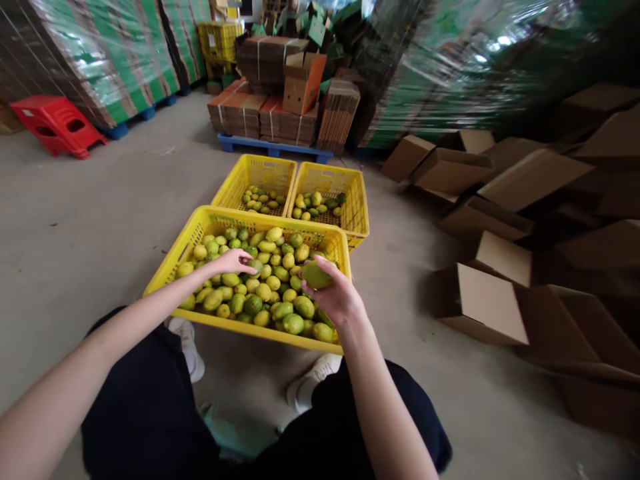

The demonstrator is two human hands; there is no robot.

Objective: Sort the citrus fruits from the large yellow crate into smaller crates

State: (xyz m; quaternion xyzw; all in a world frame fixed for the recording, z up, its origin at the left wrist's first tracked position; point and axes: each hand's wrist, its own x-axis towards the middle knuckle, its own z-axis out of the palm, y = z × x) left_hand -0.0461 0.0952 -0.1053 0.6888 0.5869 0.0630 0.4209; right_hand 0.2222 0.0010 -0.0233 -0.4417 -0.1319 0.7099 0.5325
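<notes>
A large yellow crate (240,328) stands before me, filled with yellow and green lemons (263,291). My right hand (340,297) is raised over the crate's right side, its fingers and thumb wrapped round a green lemon (316,275). Above the middle of the pile, my left hand (233,262) has its thumb and fingers closed about another green lemon (257,266); part of the grip is hidden from this angle.
Behind stand two more yellow crates, the left crate (233,183) and the right crate (357,203), each with several lemons at the bottom. Open cardboard boxes (493,303) lie heaped on the right. Flattened cartons (287,123) sit on a blue pallet (273,149); a red stool (57,125) is far left.
</notes>
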